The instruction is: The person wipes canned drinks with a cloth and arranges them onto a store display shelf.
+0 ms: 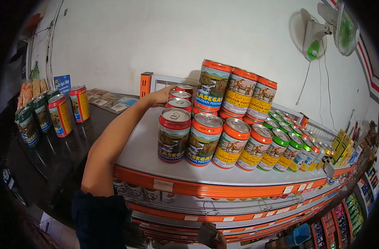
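My left arm stretches over the shelf, and my left hand (161,97) is curled against the rearmost red drink can (184,88) of the left row. Its fingertips are partly hidden at the can's side. In front of that can stand more red-topped cans, the nearest being a dark red Lasegar can (174,135). Next to it is an orange-topped Lasegar can (203,139). Low in the view, my right hand (219,240) is closed on a dark, folded-looking item (207,234) whose kind I cannot make out.
Stacked cans (214,87) rise behind the front row, and green-topped cans (279,145) continue rightward on the orange-edged shelf (222,190). A dark counter (85,137) at left bears red-and-yellow cans (60,116) and green cans (27,126). A fan (345,33) hangs on the wall.
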`<state>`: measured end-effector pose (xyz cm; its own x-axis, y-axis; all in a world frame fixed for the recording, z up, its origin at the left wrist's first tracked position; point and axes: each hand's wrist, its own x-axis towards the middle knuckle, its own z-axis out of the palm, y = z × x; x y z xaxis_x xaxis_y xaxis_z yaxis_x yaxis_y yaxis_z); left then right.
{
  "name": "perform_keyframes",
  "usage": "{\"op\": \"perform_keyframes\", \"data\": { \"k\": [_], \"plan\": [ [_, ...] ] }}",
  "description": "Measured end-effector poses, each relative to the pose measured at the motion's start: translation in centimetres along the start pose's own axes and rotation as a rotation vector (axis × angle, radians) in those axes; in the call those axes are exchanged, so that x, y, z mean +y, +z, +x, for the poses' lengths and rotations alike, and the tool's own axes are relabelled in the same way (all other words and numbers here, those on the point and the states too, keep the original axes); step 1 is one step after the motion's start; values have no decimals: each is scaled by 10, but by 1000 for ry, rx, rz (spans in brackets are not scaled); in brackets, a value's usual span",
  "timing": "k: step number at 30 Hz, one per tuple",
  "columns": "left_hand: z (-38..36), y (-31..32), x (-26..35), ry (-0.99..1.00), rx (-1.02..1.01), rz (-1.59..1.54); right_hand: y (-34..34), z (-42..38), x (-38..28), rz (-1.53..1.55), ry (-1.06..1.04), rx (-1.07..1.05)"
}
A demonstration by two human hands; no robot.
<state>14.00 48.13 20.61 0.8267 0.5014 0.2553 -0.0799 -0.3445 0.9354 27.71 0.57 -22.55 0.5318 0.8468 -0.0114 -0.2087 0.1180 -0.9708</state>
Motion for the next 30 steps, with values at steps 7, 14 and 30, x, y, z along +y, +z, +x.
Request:
{"op": "perform_keyframes", "data": {
  "k": [7, 14, 30],
  "plan": [
    [-2, -4, -5, 34, -76, -13, -8, 6, 29, -171, 52, 185],
    [-19, 13, 10, -41, 20, -15, -12, 4, 21, -109, 20, 65],
    [-8, -10, -21, 128, -184, 268, 1, 3, -13, -93, -23, -10]
  ]
}}
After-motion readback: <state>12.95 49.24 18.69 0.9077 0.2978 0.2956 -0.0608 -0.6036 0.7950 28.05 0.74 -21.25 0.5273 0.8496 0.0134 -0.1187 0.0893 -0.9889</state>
